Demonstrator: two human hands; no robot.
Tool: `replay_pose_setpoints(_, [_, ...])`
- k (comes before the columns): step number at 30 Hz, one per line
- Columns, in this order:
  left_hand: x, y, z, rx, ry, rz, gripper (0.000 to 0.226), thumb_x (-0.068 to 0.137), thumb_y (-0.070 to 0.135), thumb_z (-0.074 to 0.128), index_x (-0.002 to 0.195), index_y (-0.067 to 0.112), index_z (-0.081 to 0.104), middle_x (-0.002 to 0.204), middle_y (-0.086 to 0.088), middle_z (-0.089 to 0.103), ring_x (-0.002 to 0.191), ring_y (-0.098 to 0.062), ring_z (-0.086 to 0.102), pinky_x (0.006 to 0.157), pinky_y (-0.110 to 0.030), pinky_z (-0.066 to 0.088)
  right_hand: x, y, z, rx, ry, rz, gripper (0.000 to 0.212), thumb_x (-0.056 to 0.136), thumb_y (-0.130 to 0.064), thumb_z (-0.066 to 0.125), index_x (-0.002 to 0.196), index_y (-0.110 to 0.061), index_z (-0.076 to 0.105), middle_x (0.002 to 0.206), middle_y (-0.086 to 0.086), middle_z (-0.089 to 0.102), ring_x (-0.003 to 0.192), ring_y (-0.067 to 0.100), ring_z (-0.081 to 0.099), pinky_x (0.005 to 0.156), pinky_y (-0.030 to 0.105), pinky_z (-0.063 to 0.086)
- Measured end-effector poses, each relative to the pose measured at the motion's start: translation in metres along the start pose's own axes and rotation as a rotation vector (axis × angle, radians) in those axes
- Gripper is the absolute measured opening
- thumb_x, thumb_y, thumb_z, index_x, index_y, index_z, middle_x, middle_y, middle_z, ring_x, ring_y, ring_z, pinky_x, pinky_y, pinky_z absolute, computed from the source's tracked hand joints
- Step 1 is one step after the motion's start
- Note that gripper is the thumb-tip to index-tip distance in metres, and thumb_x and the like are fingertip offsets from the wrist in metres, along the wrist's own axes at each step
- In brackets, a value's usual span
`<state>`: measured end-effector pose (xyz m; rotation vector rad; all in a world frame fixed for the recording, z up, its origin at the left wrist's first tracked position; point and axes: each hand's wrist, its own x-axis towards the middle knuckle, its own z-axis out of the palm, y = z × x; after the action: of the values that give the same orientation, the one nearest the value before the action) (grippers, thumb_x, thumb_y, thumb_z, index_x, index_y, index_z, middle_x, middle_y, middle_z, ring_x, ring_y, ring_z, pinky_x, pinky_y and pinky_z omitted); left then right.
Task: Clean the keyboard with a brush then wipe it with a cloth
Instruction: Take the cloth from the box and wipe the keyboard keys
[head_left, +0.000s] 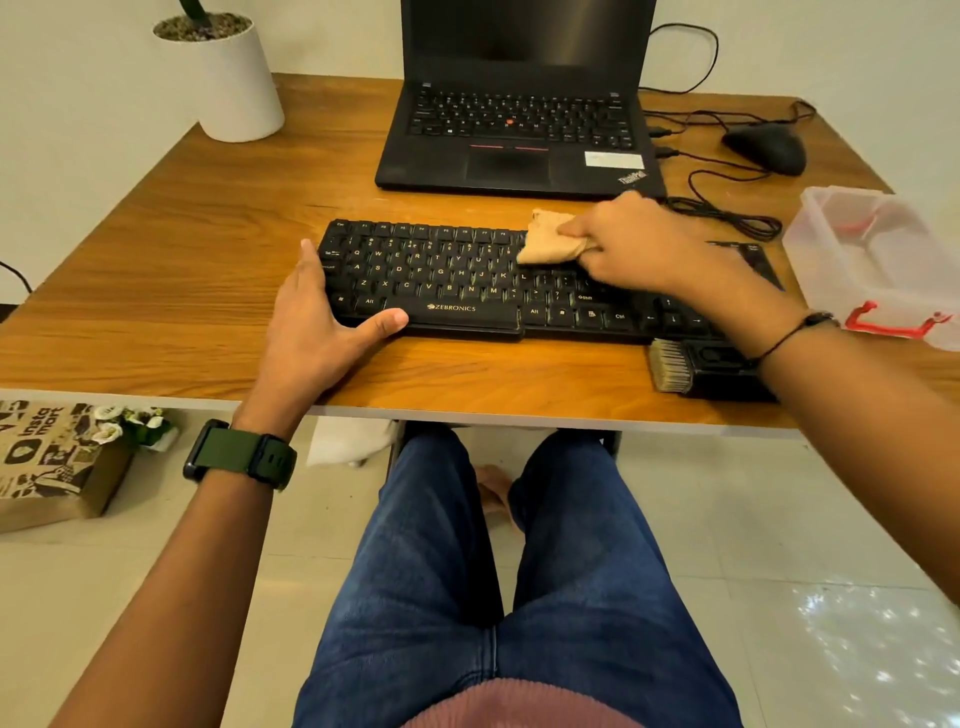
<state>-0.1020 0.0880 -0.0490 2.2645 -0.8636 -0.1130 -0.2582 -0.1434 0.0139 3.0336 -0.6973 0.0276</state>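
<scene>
Since the keyboard (467, 275) is a light plastic slab that'd prob skate on the smooth wooden desk (182, 249), the left hand (317, 322) braces it at the left end, fingers mostly straight along the side edge w/ the thumb on the front lip below the spacebar, not rly gripping anything. Moving right, the cloth (550, 239) is soft & floppy so it's bunched up, sitting on the upper keys around mid-right, pinched by the right hand (639, 244) w/ fingers curled round the wad. Keycaps are stiff but can pop off, so light pressure imo. Further right the brush (675, 369) lies on the desk just in front of the keyboard's right end, partly under the right forearm, so brushing looks done.
</scene>
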Motion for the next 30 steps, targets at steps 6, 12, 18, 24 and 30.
replay_pose_setpoints(6, [0.000, 0.000, 0.001, -0.004, 0.004, 0.000, 0.112, 0.069, 0.051, 0.071, 0.149, 0.009, 0.004, 0.152, -0.009, 0.026, 0.139, -0.024, 0.025, 0.113, -0.043, 0.026, -0.024, -0.012, 0.006, -0.070, 0.105, -0.066, 0.030, 0.091, -0.021, 0.046, 0.115, -0.014, 0.063, 0.101, 0.012, 0.067, 0.093, 0.030, 0.060, 0.071, 0.033, 0.045])
replay_pose_setpoints(12, [-0.001, 0.001, 0.001, 0.001, 0.001, -0.004, 0.111, 0.069, 0.051, 0.071, 0.149, 0.010, 0.005, 0.151, -0.010, 0.027, 0.139, -0.025, 0.026, 0.113, -0.044, 0.027, -0.021, -0.009, -0.016, 0.162, 0.204, 0.025, 0.026, 0.089, -0.012, 0.048, 0.108, -0.014, 0.065, 0.092, 0.011, 0.068, 0.089, 0.028, 0.061, 0.072, 0.037, 0.051])
replay_pose_setpoints(18, [0.000, 0.000, 0.001, 0.001, 0.003, -0.008, 0.111, 0.068, 0.052, 0.071, 0.148, 0.009, 0.008, 0.150, -0.011, 0.029, 0.138, -0.026, 0.028, 0.112, -0.045, 0.029, -0.015, -0.025, 0.006, -0.044, 0.127, 0.105, 0.025, 0.091, -0.014, 0.046, 0.110, -0.008, 0.061, 0.100, 0.015, 0.063, 0.093, 0.032, 0.059, 0.065, 0.032, 0.039])
replay_pose_setpoints(24, [0.000, 0.000, 0.001, -0.007, 0.003, -0.005, 0.112, 0.069, 0.051, 0.071, 0.149, 0.009, 0.004, 0.151, -0.011, 0.027, 0.139, -0.025, 0.026, 0.112, -0.045, 0.028, -0.028, -0.038, 0.010, 0.040, 0.169, -0.014, 0.029, 0.091, -0.013, 0.044, 0.114, -0.010, 0.061, 0.100, 0.015, 0.065, 0.095, 0.032, 0.059, 0.065, 0.028, 0.035])
replay_pose_setpoints(30, [-0.001, 0.000, 0.001, -0.015, 0.003, -0.006, 0.112, 0.069, 0.052, 0.071, 0.149, 0.011, 0.004, 0.152, -0.009, 0.026, 0.139, -0.024, 0.026, 0.112, -0.045, 0.028, -0.016, -0.015, -0.016, 0.089, 0.355, 0.165, 0.030, 0.091, -0.013, 0.044, 0.115, -0.013, 0.061, 0.098, 0.014, 0.067, 0.093, 0.033, 0.060, 0.075, 0.039, 0.048])
